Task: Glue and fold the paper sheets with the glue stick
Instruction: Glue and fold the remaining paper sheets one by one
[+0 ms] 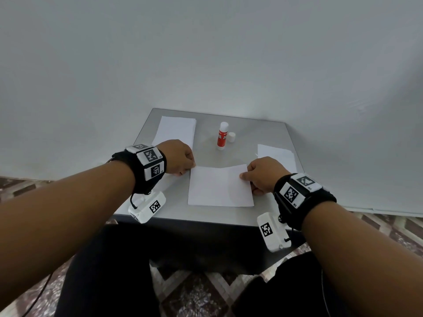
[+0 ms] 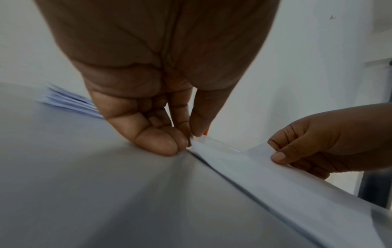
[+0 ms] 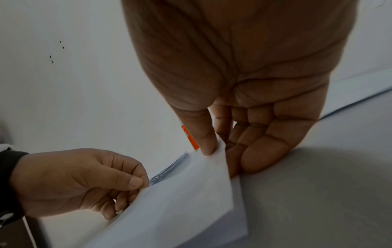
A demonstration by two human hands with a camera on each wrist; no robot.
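Between the two hands, on the grey table (image 1: 263,216), lies a white paper sheet (image 1: 220,188), its near half flat and its far edge raised off the surface. The left hand (image 1: 177,157) pinches the sheet's far left corner between thumb and forefinger, the other fingers curled under. The right hand (image 1: 263,173) pinches the far right corner the same way, thumb on top of the paper. Just beyond the right hand lies another sheet (image 1: 277,154), partly hidden by it. Beyond the left hand sits a stack of paper (image 1: 177,130). Farther out, between the hands, the glue stick (image 1: 222,136) stands upright, uncapped, with its white cap (image 1: 231,137) just beside it on the right.
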